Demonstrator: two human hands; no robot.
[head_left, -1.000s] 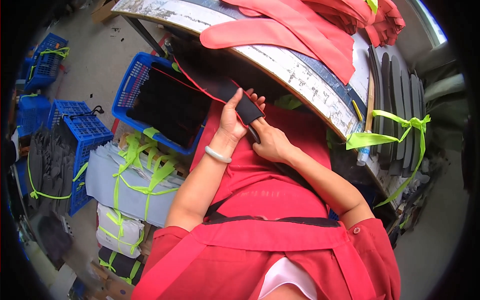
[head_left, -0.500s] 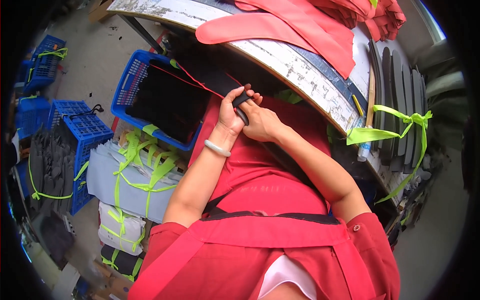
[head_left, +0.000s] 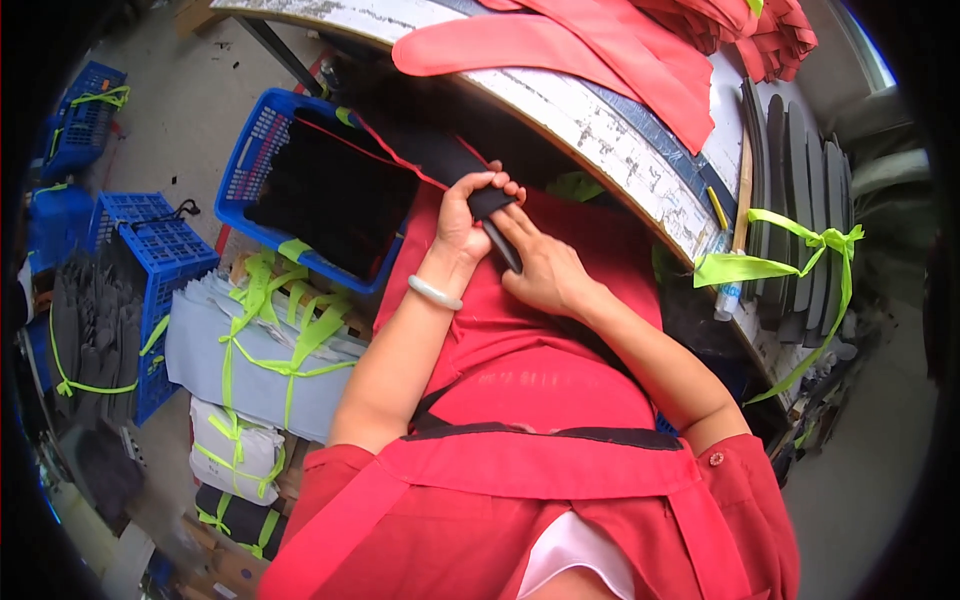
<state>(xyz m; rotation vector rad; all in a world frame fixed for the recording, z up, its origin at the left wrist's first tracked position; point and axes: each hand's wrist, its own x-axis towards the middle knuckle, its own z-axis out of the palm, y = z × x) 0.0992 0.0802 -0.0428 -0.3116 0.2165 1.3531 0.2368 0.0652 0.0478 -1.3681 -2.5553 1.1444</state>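
Note:
My left hand point(head_left: 470, 215), with a pale bangle at the wrist, is closed round a black fabric strip point(head_left: 440, 158) with red edging. The strip's dark end point(head_left: 490, 203) pokes out of the fist. Against that end rest the fingertips of my right hand point(head_left: 550, 265). A slim dark strip-like piece point(head_left: 502, 245) runs down from the left fist and passes between my right thumb and fingers; its exact kind is unclear. Both hands are above my red apron point(head_left: 510, 370). The black strip reaches back toward a blue basket point(head_left: 243, 180), which holds black material with red edges.
A worn white table point(head_left: 560, 110) bears red-pink pieces point(head_left: 520, 45) and a tied bundle of dark strips point(head_left: 800, 200). Near its edge are a yellow pen point(head_left: 717, 208) and a small bottle point(head_left: 728, 300). Tied grey-blue stacks point(head_left: 220, 345) and more blue baskets point(head_left: 165, 250) stand at left.
My right hand has shifted slightly down and right, with its fingers straighter. More of the strip's dark end and of the slim dark piece shows. The left hand keeps its grip.

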